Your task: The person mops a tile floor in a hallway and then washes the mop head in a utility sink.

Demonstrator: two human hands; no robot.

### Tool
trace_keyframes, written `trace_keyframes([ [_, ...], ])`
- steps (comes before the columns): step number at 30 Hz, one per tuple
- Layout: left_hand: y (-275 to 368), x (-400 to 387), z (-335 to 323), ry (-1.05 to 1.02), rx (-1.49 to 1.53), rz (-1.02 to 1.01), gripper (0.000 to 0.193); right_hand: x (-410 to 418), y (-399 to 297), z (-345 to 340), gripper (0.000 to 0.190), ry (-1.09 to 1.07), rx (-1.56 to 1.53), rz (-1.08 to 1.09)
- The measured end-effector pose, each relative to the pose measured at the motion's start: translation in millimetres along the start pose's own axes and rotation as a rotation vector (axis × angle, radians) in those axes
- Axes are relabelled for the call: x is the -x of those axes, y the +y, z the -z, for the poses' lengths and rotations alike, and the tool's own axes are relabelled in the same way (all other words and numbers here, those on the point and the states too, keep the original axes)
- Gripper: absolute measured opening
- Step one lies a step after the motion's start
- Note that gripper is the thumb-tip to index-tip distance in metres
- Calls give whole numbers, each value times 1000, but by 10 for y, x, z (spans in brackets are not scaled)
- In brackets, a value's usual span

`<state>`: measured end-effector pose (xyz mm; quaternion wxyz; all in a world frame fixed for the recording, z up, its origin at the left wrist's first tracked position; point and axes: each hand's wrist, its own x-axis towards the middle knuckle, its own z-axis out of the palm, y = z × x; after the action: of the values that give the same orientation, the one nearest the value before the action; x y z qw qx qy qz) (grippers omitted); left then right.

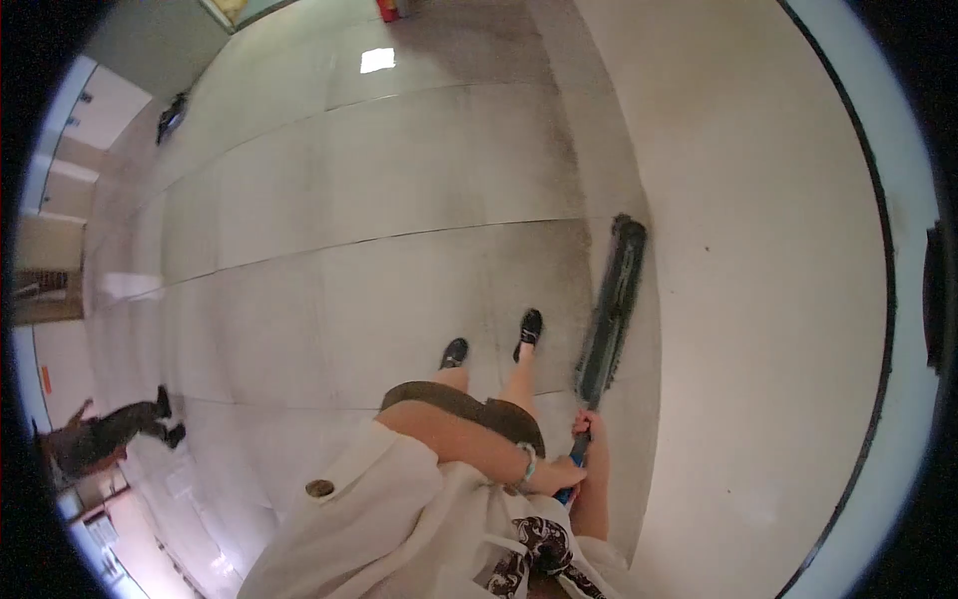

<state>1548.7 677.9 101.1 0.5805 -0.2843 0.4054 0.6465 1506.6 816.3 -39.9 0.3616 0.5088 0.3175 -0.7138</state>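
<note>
My right hand (585,424) grips the shaft just below a long, dark, fuzzy-edged tool head (615,307), which looks like a dust mop or brush; its exact kind is unclear. My left hand (561,475), with a pale bracelet at the wrist, is closed around the blue handle (576,458) nearer my body. The dark head extends away from me, close to the foot of the pale wall on the right. Whether it touches the floor or the wall cannot be told.
Pale floor slabs (397,292) with dark joints and stains spread ahead. A pale wall (763,299) rises on the right. Another person (112,434) is at the far left. A dark item (172,117) lies at the upper left; a red object (388,10) stands at the top.
</note>
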Motion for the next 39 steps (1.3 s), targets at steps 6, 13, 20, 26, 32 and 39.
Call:
trace_keyframes([
  [6,-236,-54,623,-5,60,-65,15,-209,446,-338,15,16,190,211],
  [13,-846,-31,725,-34,108,-194,15,-358,857,-93,14,200,474,315],
  [20,-1273,-231,693,21,123,-315,18,-386,1016,158,21,51,264,251],
  [26,-1631,100,1313,-114,275,-527,18,-544,1544,-163,15,47,285,197],
  [32,-2594,980,1995,104,242,-300,18,-598,2946,-410,8,-102,398,104],
  [39,-4866,2167,2920,193,150,-333,23,-139,5474,-812,14,-149,594,-16],
])
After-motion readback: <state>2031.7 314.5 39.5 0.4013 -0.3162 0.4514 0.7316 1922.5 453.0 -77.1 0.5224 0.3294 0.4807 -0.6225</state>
